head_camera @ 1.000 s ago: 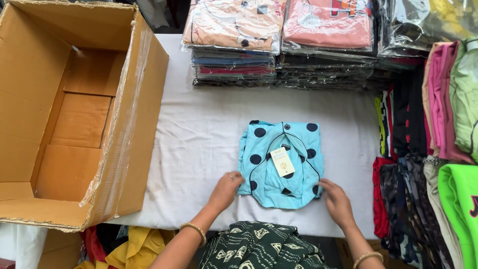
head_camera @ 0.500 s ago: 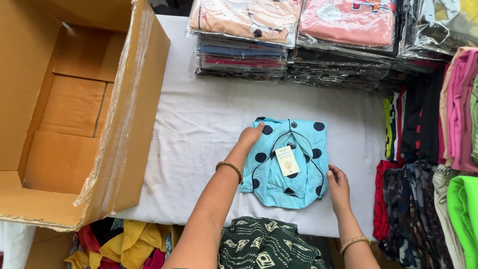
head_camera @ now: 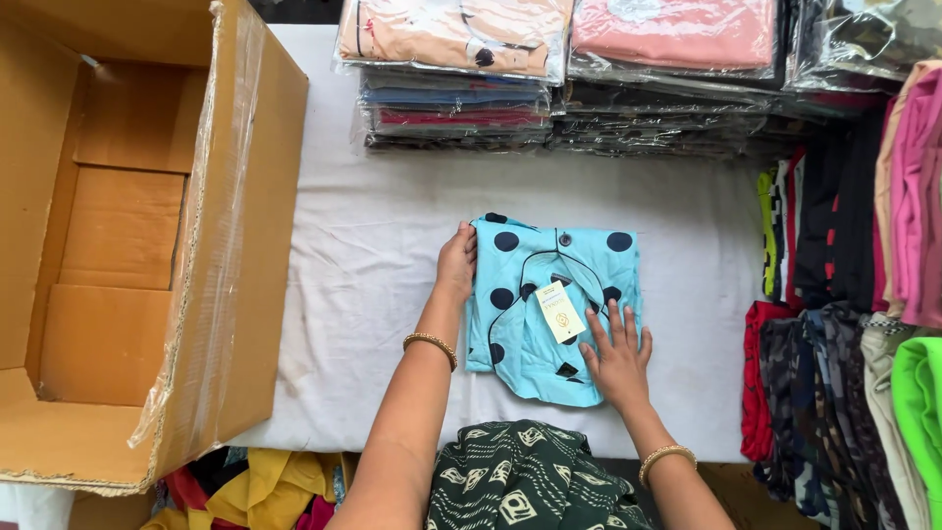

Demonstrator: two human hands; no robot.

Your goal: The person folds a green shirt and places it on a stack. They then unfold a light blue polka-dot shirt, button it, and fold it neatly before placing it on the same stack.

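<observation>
Garment: a folded shirt (head_camera: pixel 549 304), light blue with large dark navy dots, is laid flat on the bench (head_camera: pixel 373 265), which is covered with a white cloth.
Detail: a dark piped collar line and one button near the top are seen; the lower edge is rounded and slightly uneven.
Tag: a pale yellow paper tag (head_camera: pixel 561 312) is lying on the front of the shirt, near its middle.
Left hand: the left hand (head_camera: pixel 456 263) is set against the shirt's upper left edge; its fingers are curled narrow at the fold, and a firm grip cannot be told.
Right hand: the right hand (head_camera: pixel 616 355) is pressed flat on the lower right part of the shirt, fingers spread wide, nothing held.
Wrists: a gold bangle is worn on each.
Left of bench: an open cardboard box (head_camera: pixel 137 245) is lying on its side.
Far edge: stacks of bagged clothes (head_camera: pixel 549 69) are piled.
Right side: rows of folded clothes (head_camera: pixel 844 294) in many colours are stood.
</observation>
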